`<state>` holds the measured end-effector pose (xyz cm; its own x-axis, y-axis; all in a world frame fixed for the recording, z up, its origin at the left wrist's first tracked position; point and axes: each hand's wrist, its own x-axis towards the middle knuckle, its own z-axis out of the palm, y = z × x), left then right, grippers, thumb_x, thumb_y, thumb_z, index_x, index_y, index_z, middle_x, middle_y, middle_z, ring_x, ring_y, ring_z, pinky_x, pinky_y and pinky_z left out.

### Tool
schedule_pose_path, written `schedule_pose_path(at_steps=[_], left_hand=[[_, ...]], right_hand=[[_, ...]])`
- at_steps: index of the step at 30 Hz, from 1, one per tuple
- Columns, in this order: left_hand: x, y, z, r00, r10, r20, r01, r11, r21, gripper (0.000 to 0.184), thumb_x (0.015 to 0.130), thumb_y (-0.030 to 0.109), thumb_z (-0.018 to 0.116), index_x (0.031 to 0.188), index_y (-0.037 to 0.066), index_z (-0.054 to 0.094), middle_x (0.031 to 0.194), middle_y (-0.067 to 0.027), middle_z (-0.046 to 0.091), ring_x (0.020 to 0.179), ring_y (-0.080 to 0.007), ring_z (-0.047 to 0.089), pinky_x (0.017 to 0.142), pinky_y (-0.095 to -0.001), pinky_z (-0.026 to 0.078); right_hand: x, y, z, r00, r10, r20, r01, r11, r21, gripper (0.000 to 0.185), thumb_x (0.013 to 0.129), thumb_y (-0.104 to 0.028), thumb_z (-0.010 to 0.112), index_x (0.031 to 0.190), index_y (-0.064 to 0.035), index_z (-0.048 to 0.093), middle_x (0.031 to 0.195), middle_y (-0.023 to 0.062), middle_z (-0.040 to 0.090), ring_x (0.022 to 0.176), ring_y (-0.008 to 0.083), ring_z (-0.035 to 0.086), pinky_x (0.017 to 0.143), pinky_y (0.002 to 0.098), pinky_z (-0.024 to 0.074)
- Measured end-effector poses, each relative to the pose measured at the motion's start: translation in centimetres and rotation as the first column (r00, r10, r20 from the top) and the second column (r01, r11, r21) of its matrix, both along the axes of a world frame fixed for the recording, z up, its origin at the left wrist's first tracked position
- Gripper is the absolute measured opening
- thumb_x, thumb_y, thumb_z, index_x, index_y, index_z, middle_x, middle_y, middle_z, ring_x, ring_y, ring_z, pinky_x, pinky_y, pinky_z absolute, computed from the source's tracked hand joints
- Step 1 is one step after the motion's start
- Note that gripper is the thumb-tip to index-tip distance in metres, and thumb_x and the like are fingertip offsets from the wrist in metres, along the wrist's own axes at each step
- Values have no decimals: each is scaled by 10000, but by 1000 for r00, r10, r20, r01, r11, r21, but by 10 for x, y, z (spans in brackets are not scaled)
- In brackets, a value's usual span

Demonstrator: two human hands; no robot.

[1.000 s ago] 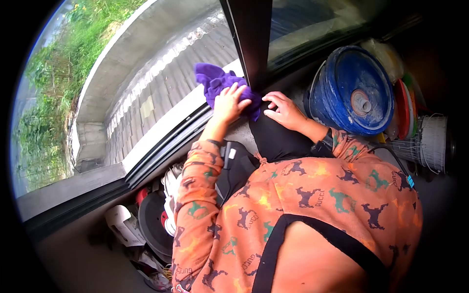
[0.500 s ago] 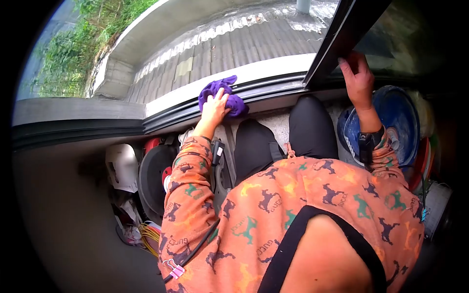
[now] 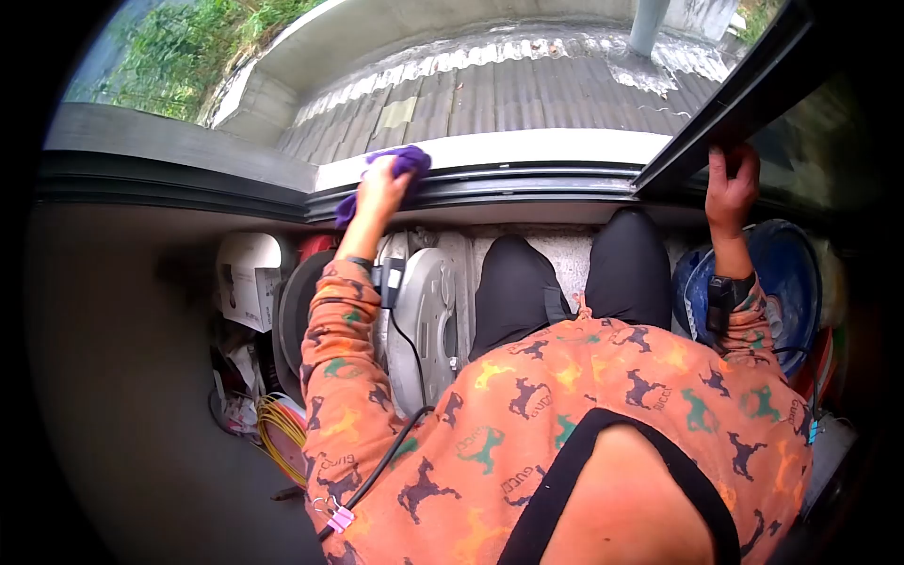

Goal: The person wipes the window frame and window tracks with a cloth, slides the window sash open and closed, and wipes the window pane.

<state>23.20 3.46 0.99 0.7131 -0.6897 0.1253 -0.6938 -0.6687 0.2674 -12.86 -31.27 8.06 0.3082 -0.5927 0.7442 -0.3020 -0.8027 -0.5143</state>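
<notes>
My left hand point(image 3: 380, 187) is closed on a purple cloth point(image 3: 411, 161), which lies against the window track point(image 3: 527, 179) near its left end. Part of the cloth hangs below the wrist side of the hand. Over on the right, my right hand point(image 3: 732, 188) is raised at the dark frame of the sliding window point(image 3: 711, 122), its fingertips against the frame's edge. Its fingers are partly in shadow, and they look bent round the frame.
Below the track stand a white box point(image 3: 252, 282), a grey plastic piece point(image 3: 428, 320) and a coil of yellow cable point(image 3: 281, 428). A blue bucket point(image 3: 796, 273) is at the right. Outside lies a corrugated roof point(image 3: 471, 99).
The purple cloth and my left hand have moved left along the track. My right hand has left the cloth and gone to the window frame at the right. The view has turned.
</notes>
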Motion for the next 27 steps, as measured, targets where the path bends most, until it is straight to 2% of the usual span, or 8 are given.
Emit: schedule_pose_path(at_steps=[3,7,9,15,19,21,24,27], left_hand=[[-69,-71,-48,895,-436,-97,441,897,38,404,761,243,680,1087,41,553,1065,-146,575,979,-342,564,841,-413,476],[-74,-82,-50,945,-323,-53,327,941,86,352,778,255,660,1032,70,500,953,-132,569,885,-323,578,751,-420,490],[-73,-63,-52,948,-314,-43,315,949,2,414,791,242,646,1131,84,473,999,-121,582,888,-314,591,748,-421,490],[-12,11,-32,995,-101,-4,98,953,288,454,831,282,594,1196,42,473,1020,-161,628,919,-300,625,751,-385,508],[68,89,-35,940,340,-28,-275,805,526,551,877,311,528,1319,36,347,1105,-221,601,1036,-360,581,859,-449,470],[92,105,-45,901,434,15,-376,763,525,563,866,307,541,1333,57,350,996,-254,630,974,-401,601,849,-475,466],[62,53,-22,945,325,-23,-258,789,557,429,871,308,545,1224,71,490,992,-229,639,958,-388,609,830,-468,478],[10,6,-17,997,-9,-81,40,919,392,417,825,311,598,1156,61,556,910,-225,645,889,-388,616,773,-471,487]], right_hand=[[-2,-10,-10,997,13,80,-7,998,-68,284,827,-263,688,896,-31,540,758,63,511,637,196,489,603,314,419],[0,-7,-10,998,-4,62,10,997,-82,284,830,-272,686,889,-31,548,729,55,510,621,191,486,592,307,420],[-13,-8,-9,999,-10,44,15,994,-105,289,830,-280,685,888,-30,550,720,53,508,616,189,485,587,304,419],[-6,0,-2,994,-6,111,30,977,-210,303,846,-298,660,905,-28,536,745,49,501,627,183,486,590,286,411],[-2,3,3,996,2,92,22,964,-264,321,863,-309,637,940,-22,518,762,54,489,633,188,480,586,285,407],[-2,3,3,997,12,71,11,947,-320,342,875,-327,618,964,-17,503,768,58,483,640,192,480,586,285,406],[-5,2,0,999,-17,34,26,952,-304,357,877,-339,612,980,-16,498,772,64,489,650,199,485,593,293,408],[-2,3,1,996,-18,85,42,955,-293,360,877,-339,612,980,-14,498,781,73,494,656,208,488,602,304,412]])
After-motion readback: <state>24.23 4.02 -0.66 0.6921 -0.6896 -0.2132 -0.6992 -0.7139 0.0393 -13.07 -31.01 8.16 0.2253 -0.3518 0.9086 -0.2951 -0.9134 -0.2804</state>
